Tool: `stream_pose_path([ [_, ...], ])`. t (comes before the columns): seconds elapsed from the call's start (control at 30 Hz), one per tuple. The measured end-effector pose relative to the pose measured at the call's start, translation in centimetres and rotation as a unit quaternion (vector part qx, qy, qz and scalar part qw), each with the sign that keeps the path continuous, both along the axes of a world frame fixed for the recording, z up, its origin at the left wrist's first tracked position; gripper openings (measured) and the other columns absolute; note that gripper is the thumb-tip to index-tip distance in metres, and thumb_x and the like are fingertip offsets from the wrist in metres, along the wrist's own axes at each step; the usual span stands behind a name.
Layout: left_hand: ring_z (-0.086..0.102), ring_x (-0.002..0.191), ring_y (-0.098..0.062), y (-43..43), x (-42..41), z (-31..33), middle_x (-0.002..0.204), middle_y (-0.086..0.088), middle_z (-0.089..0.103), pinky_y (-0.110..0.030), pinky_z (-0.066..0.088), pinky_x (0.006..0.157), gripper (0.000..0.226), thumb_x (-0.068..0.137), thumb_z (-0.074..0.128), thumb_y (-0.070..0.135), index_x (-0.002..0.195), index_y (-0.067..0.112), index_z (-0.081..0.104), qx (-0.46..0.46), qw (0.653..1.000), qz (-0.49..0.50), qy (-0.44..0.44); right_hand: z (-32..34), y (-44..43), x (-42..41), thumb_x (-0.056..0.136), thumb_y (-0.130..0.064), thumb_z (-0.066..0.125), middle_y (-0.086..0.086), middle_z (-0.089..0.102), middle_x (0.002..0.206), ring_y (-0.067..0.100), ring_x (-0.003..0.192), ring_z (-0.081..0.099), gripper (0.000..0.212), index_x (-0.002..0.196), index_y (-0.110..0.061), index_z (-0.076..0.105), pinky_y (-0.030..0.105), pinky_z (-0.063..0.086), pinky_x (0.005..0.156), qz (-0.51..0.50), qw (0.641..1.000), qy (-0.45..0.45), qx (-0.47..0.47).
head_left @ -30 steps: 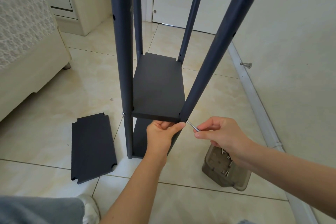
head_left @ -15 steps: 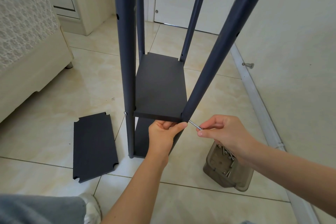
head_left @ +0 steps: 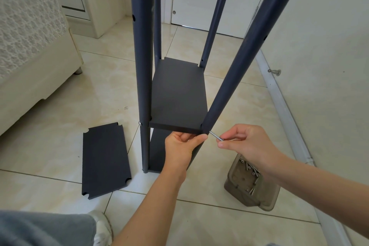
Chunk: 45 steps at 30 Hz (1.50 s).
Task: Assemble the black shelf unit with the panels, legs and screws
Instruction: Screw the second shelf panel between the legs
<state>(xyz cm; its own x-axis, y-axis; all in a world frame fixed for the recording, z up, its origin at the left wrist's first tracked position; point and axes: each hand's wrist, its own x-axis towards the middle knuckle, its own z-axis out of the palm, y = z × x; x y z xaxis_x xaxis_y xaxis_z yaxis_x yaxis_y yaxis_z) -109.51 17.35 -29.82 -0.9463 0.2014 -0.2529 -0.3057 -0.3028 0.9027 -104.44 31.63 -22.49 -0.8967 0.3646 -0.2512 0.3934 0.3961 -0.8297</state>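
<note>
- Now a left hand (head_left: 180, 149) is gripping the front edge of a black shelf (head_left: 178, 96), thumb lying by the near-right leg (head_left: 242, 60).
- Right hand (head_left: 246, 145) is pinching a screw (head_left: 215, 136) between thumb and fingertips, its tip entering that leg.
- Loose panel (head_left: 104, 159) is lying flat on the floor, left of the unit.
- Tray (head_left: 250, 184) of screws is sitting under the right wrist.

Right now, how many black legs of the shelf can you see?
4: the near left leg, the far left leg behind it, the far right leg, and the tilted near right leg. None appears hidden.
</note>
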Motion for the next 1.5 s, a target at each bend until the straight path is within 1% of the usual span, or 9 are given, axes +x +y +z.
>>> stream_pose_path([
  [0.13, 0.072, 0.078, 0.002, -0.3, -0.1, 0.0, 0.082, 0.014, 0.077, -0.006, 0.049, 0.061, 0.02, 0.085, 0.074, 0.001, 0.095, 0.018, 0.07, 0.001, 1.0, -0.018, 0.004, -0.2, -0.1, -0.4, 0.072, -0.011, 0.085, -0.004, 0.076, 0.078, 0.015, 0.08, 0.071, 0.013, 0.076, -0.016, 0.074, 0.024, 0.048, 0.075, 0.001, 1.0, 0.006, 0.001],
  [0.27, 0.074, 0.087, -0.008, -0.6, -0.2, -0.1, 0.093, 0.002, 0.078, -0.012, 0.053, 0.068, 0.016, 0.089, 0.07, 0.005, 0.102, 0.014, 0.071, 0.016, 0.999, -0.035, 0.0, -0.5, -0.3, -0.7, 0.072, -0.01, 0.085, -0.004, 0.076, 0.08, 0.013, 0.082, 0.07, 0.012, 0.076, -0.015, 0.074, 0.024, 0.049, 0.078, 0.001, 1.0, 0.013, 0.001],
  [0.47, 0.074, 0.084, -0.006, -1.0, -0.2, -0.1, 0.089, 0.005, 0.078, -0.011, 0.052, 0.066, 0.014, 0.09, 0.068, 0.005, 0.099, 0.015, 0.071, 0.028, 0.999, -0.039, -0.004, -0.7, -0.7, -1.0, 0.073, -0.009, 0.084, -0.003, 0.075, 0.079, 0.007, 0.073, 0.068, 0.012, 0.077, -0.014, 0.073, 0.017, 0.043, 0.068, 0.008, 1.0, 0.016, -0.004],
  [0.63, 0.073, 0.081, -0.006, -1.2, -0.4, -0.2, 0.085, 0.006, 0.078, -0.011, 0.052, 0.065, 0.013, 0.089, 0.069, 0.006, 0.094, 0.017, 0.072, 0.017, 0.999, -0.036, -0.005, -0.7, -0.8, -1.2, 0.073, -0.006, 0.083, 0.001, 0.076, 0.08, 0.017, 0.082, 0.071, 0.013, 0.076, -0.013, 0.073, 0.027, 0.053, 0.08, 0.018, 1.0, 0.017, -0.001],
  [0.77, 0.073, 0.082, -0.005, -1.4, -0.6, -0.3, 0.085, 0.006, 0.078, -0.011, 0.052, 0.066, 0.012, 0.089, 0.071, 0.007, 0.094, 0.018, 0.073, 0.015, 0.999, -0.033, -0.011, -0.6, -0.8, -1.3, 0.073, -0.006, 0.083, 0.001, 0.076, 0.08, 0.016, 0.082, 0.073, 0.012, 0.076, -0.013, 0.073, 0.031, 0.055, 0.085, 0.034, 0.999, 0.014, 0.002],
  [0.9, 0.073, 0.081, -0.005, -1.4, -0.6, -0.3, 0.085, 0.006, 0.078, -0.011, 0.052, 0.066, 0.012, 0.088, 0.071, 0.007, 0.094, 0.017, 0.072, 0.019, 0.999, -0.032, -0.016, -0.5, -0.8, -1.5, 0.074, -0.006, 0.082, -0.001, 0.076, 0.079, 0.013, 0.08, 0.073, 0.013, 0.079, -0.012, 0.072, 0.028, 0.055, 0.083, 0.043, 0.999, 0.013, 0.007],
  [1.03, 0.073, 0.087, -0.008, -1.6, -0.6, -0.6, 0.089, 0.006, 0.078, -0.018, 0.053, 0.074, 0.011, 0.088, 0.072, 0.011, 0.093, 0.021, 0.073, 0.004, 0.999, -0.034, -0.019, -0.5, -0.7, -1.5, 0.074, -0.008, 0.083, -0.007, 0.076, 0.078, 0.004, 0.077, 0.071, 0.023, 0.089, -0.017, 0.069, 0.018, 0.048, 0.075, 0.05, 0.999, 0.0, 0.014],
  [1.27, 0.074, 0.092, -0.021, -1.8, -0.9, -0.7, 0.091, -0.006, 0.077, -0.028, 0.057, 0.081, 0.009, 0.091, 0.069, 0.007, 0.094, 0.014, 0.073, 0.026, 0.999, -0.04, -0.02, -0.6, -0.6, -1.0, 0.072, -0.009, 0.084, -0.006, 0.076, 0.077, 0.006, 0.076, 0.072, 0.017, 0.084, -0.014, 0.072, 0.016, 0.052, 0.073, 0.096, 0.994, 0.005, 0.057],
  [1.5, 0.074, 0.091, -0.018, -1.8, -0.7, -0.7, 0.089, -0.002, 0.078, -0.025, 0.058, 0.078, 0.009, 0.091, 0.069, 0.008, 0.094, 0.016, 0.073, 0.016, 0.999, -0.041, -0.016, -0.4, -0.5, -1.0, 0.073, -0.007, 0.083, -0.006, 0.076, 0.078, 0.007, 0.077, 0.073, 0.014, 0.082, -0.013, 0.073, 0.021, 0.055, 0.078, 0.093, 0.994, 0.026, 0.052],
])
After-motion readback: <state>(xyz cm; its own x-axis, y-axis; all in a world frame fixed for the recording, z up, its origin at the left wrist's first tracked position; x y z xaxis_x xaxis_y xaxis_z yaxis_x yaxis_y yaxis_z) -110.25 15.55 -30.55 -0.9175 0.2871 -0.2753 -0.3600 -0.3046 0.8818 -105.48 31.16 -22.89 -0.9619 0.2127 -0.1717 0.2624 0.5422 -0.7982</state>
